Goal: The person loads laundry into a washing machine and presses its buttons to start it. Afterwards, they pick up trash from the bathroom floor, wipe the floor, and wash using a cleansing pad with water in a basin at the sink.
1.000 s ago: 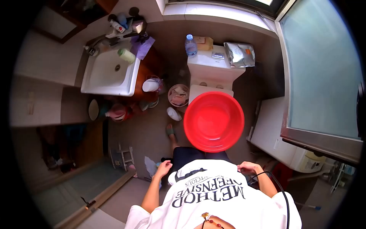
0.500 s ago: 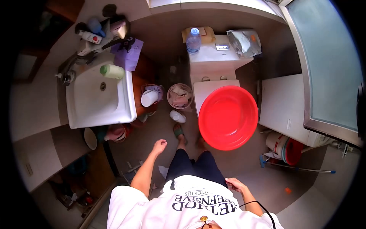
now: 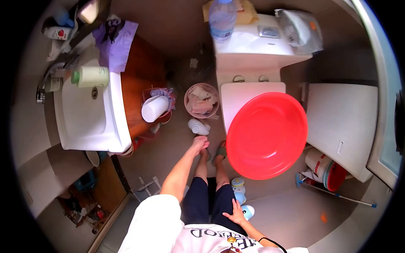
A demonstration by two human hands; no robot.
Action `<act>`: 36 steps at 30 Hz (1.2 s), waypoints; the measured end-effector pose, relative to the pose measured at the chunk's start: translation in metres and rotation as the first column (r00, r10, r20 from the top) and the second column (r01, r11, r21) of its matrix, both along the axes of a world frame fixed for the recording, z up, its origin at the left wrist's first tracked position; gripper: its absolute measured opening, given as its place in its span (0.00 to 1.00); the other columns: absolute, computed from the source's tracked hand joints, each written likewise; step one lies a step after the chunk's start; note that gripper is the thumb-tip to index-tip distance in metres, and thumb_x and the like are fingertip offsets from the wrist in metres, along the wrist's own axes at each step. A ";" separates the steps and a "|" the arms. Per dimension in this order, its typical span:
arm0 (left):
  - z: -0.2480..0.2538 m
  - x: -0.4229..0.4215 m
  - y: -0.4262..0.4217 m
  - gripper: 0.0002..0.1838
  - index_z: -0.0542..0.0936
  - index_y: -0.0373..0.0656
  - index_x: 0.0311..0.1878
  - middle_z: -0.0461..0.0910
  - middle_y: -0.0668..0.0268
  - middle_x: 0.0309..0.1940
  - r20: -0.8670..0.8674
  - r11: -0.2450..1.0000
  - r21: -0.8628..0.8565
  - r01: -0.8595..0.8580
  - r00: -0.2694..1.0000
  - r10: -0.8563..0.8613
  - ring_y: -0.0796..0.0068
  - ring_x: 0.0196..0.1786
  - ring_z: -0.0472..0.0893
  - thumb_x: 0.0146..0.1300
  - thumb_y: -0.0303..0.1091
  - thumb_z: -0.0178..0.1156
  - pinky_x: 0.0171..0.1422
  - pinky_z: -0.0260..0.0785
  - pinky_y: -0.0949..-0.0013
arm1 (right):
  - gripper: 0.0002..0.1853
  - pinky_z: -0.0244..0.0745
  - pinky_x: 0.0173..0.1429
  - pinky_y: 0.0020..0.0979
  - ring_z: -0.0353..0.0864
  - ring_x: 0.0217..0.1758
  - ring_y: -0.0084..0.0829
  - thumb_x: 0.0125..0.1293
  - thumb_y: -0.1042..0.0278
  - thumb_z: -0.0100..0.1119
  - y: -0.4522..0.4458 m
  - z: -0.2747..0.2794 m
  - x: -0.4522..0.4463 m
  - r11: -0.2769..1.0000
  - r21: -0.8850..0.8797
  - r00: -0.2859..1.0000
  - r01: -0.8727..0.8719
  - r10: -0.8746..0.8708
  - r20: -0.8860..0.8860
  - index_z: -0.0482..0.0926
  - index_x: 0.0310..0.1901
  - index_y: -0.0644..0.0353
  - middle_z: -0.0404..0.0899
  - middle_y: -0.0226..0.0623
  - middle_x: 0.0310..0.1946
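Observation:
My left hand (image 3: 200, 143) is stretched forward, low over my feet, its fingers curled in with nothing visible in them. Just beyond it a white plastic bottle (image 3: 198, 126) lies on the floor; whether they touch I cannot tell. My right hand (image 3: 236, 213) rests with spread fingers on the thigh of my dark shorts (image 3: 222, 204). A pink waste basket (image 3: 186, 107) full of crumpled paper stands past the bottle. A large red basin (image 3: 270, 135) sits on the closed toilet lid (image 3: 240, 89), tilted toward me.
On the left is a white sink (image 3: 120, 145) with a green-capped bottle (image 3: 90, 77) on it. A water bottle (image 3: 222, 21) and a silver bag (image 3: 298, 31) stand on the toilet tank. A white washing machine (image 3: 341, 114), several basins (image 3: 336, 175) and a blue-ended pole (image 3: 337, 195) are at right.
My left hand has moved forward and right, close to the white bottle. My right hand has come onto my thigh. The view has tilted down; blue-and-white objects now show beside my right leg.

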State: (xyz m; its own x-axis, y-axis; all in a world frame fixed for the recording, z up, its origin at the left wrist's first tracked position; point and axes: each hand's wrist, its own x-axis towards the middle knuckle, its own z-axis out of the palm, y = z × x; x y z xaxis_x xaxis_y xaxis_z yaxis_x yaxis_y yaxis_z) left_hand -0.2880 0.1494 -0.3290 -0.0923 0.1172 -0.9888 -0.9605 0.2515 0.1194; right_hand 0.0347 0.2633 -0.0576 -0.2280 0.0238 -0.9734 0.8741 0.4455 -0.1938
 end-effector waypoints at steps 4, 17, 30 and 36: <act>-0.079 0.002 0.023 0.16 0.68 0.33 0.54 0.74 0.55 0.48 0.057 0.886 0.019 -0.463 0.885 0.461 0.61 0.48 0.78 0.66 0.32 0.52 0.55 0.74 0.64 | 0.53 0.61 0.65 0.48 0.58 0.65 0.59 0.47 0.43 0.67 0.002 0.004 -0.007 0.995 0.091 0.998 -0.032 0.036 -0.044 0.49 0.69 0.55 0.50 0.55 0.67; -0.231 -0.026 0.031 0.16 0.63 0.39 0.58 0.73 0.53 0.49 -0.049 0.637 0.127 -0.760 0.637 0.769 0.52 0.43 0.78 0.68 0.27 0.47 0.45 0.79 0.51 | 0.50 0.65 0.62 0.47 0.59 0.65 0.54 0.45 0.49 0.70 0.006 0.017 -0.034 0.987 0.160 0.998 0.032 -0.023 -0.057 0.53 0.67 0.56 0.53 0.53 0.65; -0.041 -0.048 -0.027 0.16 0.65 0.34 0.55 0.75 0.55 0.44 -0.373 0.861 0.013 -0.509 0.796 0.477 0.59 0.39 0.81 0.64 0.23 0.48 0.40 0.81 0.59 | 0.48 0.64 0.62 0.48 0.62 0.62 0.56 0.45 0.48 0.70 -0.007 0.005 -0.007 0.982 0.189 0.996 -0.007 0.023 -0.082 0.57 0.66 0.55 0.56 0.54 0.64; 0.073 0.014 -0.085 0.13 0.73 0.34 0.50 0.77 0.61 0.37 -0.346 0.937 -0.085 -0.339 0.892 0.291 0.72 0.33 0.80 0.63 0.24 0.48 0.36 0.79 0.66 | 0.48 0.67 0.59 0.48 0.65 0.60 0.55 0.44 0.45 0.69 -0.004 -0.001 -0.001 0.978 0.200 0.993 -0.061 0.079 -0.083 0.57 0.66 0.53 0.56 0.51 0.63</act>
State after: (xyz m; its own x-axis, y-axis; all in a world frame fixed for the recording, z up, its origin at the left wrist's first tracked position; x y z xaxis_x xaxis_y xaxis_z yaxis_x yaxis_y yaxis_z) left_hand -0.2740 0.0641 -0.2559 -0.4184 -0.1075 -0.9019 -0.9060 -0.0207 0.4228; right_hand 0.0336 0.2593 -0.0590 -0.3223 0.1936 -0.9266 0.8225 0.5418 -0.1729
